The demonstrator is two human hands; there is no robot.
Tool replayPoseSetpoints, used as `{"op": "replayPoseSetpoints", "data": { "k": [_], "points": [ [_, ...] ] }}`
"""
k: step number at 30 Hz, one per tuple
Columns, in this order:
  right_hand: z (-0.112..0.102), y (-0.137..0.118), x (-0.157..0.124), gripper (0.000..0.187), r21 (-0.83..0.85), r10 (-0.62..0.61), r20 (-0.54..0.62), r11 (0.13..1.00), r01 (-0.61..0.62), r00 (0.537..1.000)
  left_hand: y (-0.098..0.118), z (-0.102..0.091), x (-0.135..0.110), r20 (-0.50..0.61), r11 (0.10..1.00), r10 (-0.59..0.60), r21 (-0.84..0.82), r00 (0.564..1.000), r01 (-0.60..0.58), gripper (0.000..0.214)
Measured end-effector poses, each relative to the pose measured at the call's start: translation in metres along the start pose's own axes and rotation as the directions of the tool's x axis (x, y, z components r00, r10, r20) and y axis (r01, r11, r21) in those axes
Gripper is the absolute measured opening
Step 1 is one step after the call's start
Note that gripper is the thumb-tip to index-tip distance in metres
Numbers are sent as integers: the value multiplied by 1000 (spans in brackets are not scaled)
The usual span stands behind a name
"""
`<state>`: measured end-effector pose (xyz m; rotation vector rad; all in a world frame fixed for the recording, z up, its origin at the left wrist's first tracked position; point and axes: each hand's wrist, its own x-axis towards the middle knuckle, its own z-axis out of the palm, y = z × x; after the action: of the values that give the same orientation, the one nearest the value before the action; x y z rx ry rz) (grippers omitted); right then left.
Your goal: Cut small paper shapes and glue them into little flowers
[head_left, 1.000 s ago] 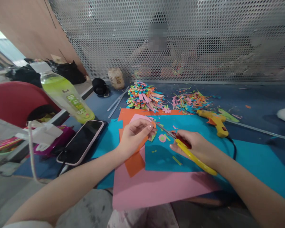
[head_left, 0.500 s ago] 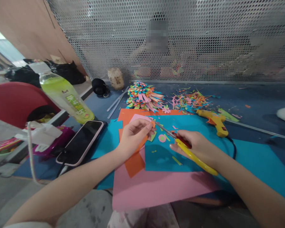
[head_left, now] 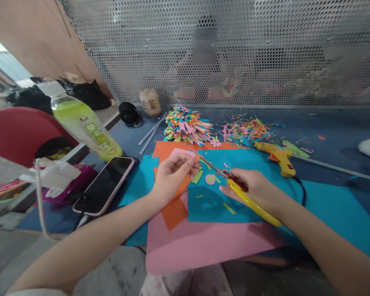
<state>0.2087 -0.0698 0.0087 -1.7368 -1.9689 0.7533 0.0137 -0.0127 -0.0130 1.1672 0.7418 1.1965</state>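
Between thumb and fingers, my left hand [head_left: 174,174] pinches a small piece of orange paper [head_left: 197,158]. My right hand [head_left: 249,187] grips yellow-handled scissors [head_left: 249,202], their blades pointing left and reaching the orange piece. Whether the blades are parted is too small to tell. Below lies a blue paper sheet [head_left: 212,207] with a small pink paper flower [head_left: 210,179] and green scraps on it. Under that is a pink sheet [head_left: 203,246], and an orange strip [head_left: 175,216] lies beneath my left hand.
At the back stand a colourful fringed-paper cone [head_left: 185,125] and a heap of paper shreds [head_left: 249,130]. A yellow glue gun [head_left: 279,158] lies right, its cord trailing forward. A phone [head_left: 106,185] and a green drink bottle [head_left: 86,123] are at left, before a perforated metal panel [head_left: 265,74].
My left hand, with the orange piece, has shifted very slightly left. The scissors' tips have moved left and up a little beside it.
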Motion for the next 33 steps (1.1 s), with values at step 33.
{"op": "replayPoseSetpoints", "data": {
  "k": [33],
  "points": [
    [8,16,7,34,137,-13,-173,990,37,985,-7,-2,1,152,983,-69,176,986,42,23]
  ]
}}
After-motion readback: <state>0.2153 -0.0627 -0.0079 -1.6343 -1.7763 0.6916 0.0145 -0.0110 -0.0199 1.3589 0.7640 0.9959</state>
